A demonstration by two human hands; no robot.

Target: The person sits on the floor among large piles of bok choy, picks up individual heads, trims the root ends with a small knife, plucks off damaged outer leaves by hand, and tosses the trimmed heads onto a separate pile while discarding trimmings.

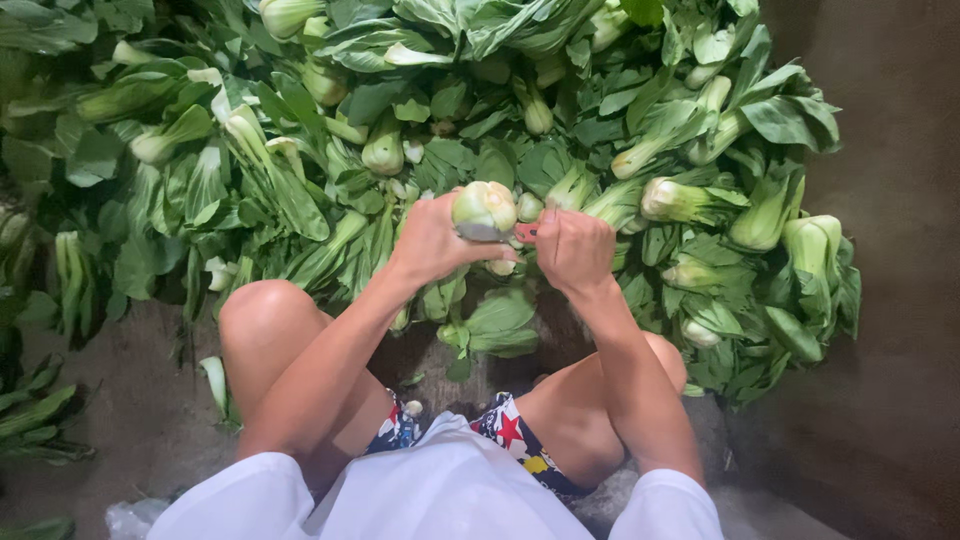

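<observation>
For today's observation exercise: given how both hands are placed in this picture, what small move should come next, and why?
Probably a short cut across the stalk's base. The left hand grips a bok choy with its pale base turned up, and the right hand holds a small red-handled knife right against it, above the pile of bok choy.

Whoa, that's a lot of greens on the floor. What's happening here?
A person is squatting on the floor in front of a big pile of bok choy. Their left hand holds one head of bok choy with its pale base turned up. Their right hand grips a small tool with a reddish handle, seemingly a knife, pressed to that base. Loose leaves lie on the ground between the knees.
</observation>
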